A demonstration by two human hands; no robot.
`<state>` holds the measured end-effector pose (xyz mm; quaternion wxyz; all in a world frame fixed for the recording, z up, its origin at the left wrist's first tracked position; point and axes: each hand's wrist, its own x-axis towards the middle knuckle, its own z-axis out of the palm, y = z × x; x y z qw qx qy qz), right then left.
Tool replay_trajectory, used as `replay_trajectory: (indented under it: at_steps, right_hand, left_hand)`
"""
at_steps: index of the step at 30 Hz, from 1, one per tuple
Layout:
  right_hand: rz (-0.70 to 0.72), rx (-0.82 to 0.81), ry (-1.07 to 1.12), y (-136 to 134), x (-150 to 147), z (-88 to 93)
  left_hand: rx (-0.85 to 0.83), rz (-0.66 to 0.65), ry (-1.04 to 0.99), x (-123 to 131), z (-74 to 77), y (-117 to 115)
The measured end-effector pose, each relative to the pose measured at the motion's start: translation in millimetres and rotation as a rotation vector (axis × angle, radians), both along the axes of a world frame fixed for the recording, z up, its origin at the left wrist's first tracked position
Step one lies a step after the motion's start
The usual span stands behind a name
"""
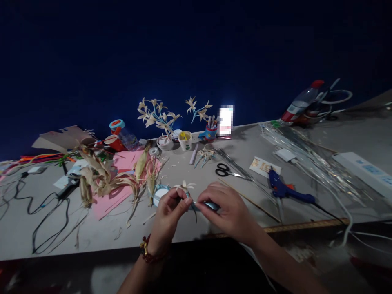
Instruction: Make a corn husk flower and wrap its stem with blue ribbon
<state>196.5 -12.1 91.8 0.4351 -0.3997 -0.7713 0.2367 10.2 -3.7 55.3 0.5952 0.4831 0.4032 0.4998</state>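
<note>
Flower (185, 186): pale, thin pointed petals, narrow stem; held above the near part of the grey table (94, 239). Left hand (171, 208): thumb and fingers pinched on the stem. Right hand (229, 208): fingers closed on a smooth bluish object (212, 205), identity unclear. Left: dry, curled, fibrous husks (99, 171) on flat pink paper (107, 204). Right: black-handled metal scissors (229, 173); blue plastic glue gun (289, 192). Clear bottle (303, 101), red cap; label text unreadable.

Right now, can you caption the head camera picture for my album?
Left hand holding a pale-petalled flower, right hand holding a shiny blue object, dark blue glue gun lying nearby.
</note>
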Motion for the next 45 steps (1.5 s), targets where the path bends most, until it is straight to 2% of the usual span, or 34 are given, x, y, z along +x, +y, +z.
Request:
replay_trajectory:
  at_steps: [3,8,11,16,19,22,29,34,39,45]
  right_hand:
    - [0.025,0.061,-0.007,1.1,2.1,-1.6]
    - [0.038,-0.131,0.077,4.6,4.7,-13.6]
    - [0.041,-0.206,0.099,5.5,6.1,-16.9]
    - [0.077,-0.204,0.092,5.1,9.5,-15.2]
    - [0.144,-0.345,0.197,4.0,5.7,-19.8]
    - [0.135,-0.481,0.312,3.0,-1.9,-25.9]
    - [0.156,-0.633,0.430,4.3,-7.2,-28.3]
    - [0.151,-0.694,0.468,4.9,-8.2,-31.5]
    - [0.108,-0.683,0.424,5.8,-10.7,-36.7]
    - [0.091,-0.695,0.517,4.7,-13.8,-40.9]
  left_hand:
    - [-0.023,-0.028,-0.009,-1.9,-1.0,0.5]
    - [-0.079,-0.079,-0.110,-4.1,-1.1,0.3]
    - [-0.059,-0.083,-0.063,-5.1,-0.2,-0.5]
    - [-0.002,-0.094,0.033,-5.9,2.4,-1.8]
    - [0.006,-0.078,0.069,-4.0,3.0,-2.6]
    - [0.028,-0.074,0.094,-1.8,2.7,-3.7]
    - [0.040,-0.065,0.089,-3.7,-2.9,-4.5]
    - [0.009,-0.056,0.030,-4.2,-4.1,-4.7]
    - [-0.010,-0.030,-0.032,-1.8,-3.2,-5.4]
    - [-0.036,-0.022,-0.071,-2.5,-3.5,-7.1]
